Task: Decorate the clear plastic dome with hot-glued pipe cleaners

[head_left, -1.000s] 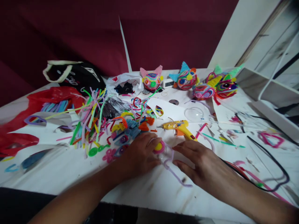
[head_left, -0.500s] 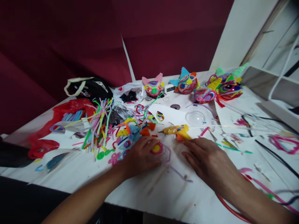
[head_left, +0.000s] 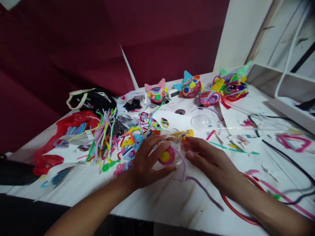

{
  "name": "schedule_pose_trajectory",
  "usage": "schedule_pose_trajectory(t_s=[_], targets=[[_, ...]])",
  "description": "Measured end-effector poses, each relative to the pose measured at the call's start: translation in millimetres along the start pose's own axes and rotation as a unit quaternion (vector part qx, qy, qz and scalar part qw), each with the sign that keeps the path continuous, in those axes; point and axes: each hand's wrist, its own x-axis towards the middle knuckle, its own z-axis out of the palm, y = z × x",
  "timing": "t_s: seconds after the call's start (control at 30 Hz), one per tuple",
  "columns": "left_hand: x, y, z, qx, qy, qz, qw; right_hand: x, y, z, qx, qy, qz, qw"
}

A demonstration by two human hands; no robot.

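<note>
My left hand (head_left: 149,162) grips a clear plastic dome (head_left: 180,160) from its left side, with thumb and fingers around it. On the dome is a pink and yellow coiled pipe-cleaner disc (head_left: 167,155). A purple pipe cleaner (head_left: 205,190) runs along the dome's right side and trails onto the table toward me. My right hand (head_left: 209,159) is close to the dome's right edge, fingers stretched and apart; whether its fingertips touch the dome I cannot tell. Just behind lies a yellow glue gun (head_left: 184,133), partly hidden by the hands and dome.
Loose pipe cleaners (head_left: 105,131) and a red plastic bag (head_left: 49,157) spread at left. Decorated balls with ears (head_left: 157,95) line the back beside a small white digital display (head_left: 173,94). Another clear dome (head_left: 201,122) rests behind the glue gun. Black cables (head_left: 287,157) cross at right.
The dome with its coil has come up toward me in my left hand, the purple pipe cleaner swinging right. My right hand has moved slightly left, nearer the dome. The view has shifted a little.
</note>
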Motion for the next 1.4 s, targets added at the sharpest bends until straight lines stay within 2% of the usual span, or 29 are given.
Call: schedule_pose_trajectory(t_s=[0.13, 0.27, 0.43, 0.6, 0.77, 0.9, 1.4], targets=[[-2.3, 3.2, 6.4, 0.012, 0.033, 0.026, 0.999, 1.3, -4.1, 2.1, 0.141, -0.046, 0.041, 0.988], [-9.2, 3.3, 12.6, 0.019, 0.042, 0.034, 0.998, 2.9, -4.3, 6.5, 0.261, -0.081, 0.082, 0.958], [-12.7, 3.4, 15.9, 0.028, 0.034, 0.040, 0.998, 3.4, -3.0, 10.8, 0.324, -0.125, 0.123, 0.930], [-15.6, 5.2, 17.2, 0.022, 0.021, 0.031, 0.999, 3.5, 1.1, 14.6, 0.346, -0.132, 0.126, 0.920], [-17.5, 8.6, 15.8, -0.002, 0.019, 0.020, 1.000, 3.8, 5.3, 17.5, 0.328, -0.147, 0.101, 0.928], [-19.5, 9.3, 15.9, -0.007, 0.024, 0.017, 1.000, 3.1, 8.3, 18.3, 0.309, -0.139, 0.100, 0.936], [-26.0, 5.1, 25.3, -0.014, 0.044, 0.027, 0.999, 2.3, 16.4, 22.9, 0.307, -0.101, 0.121, 0.938]])
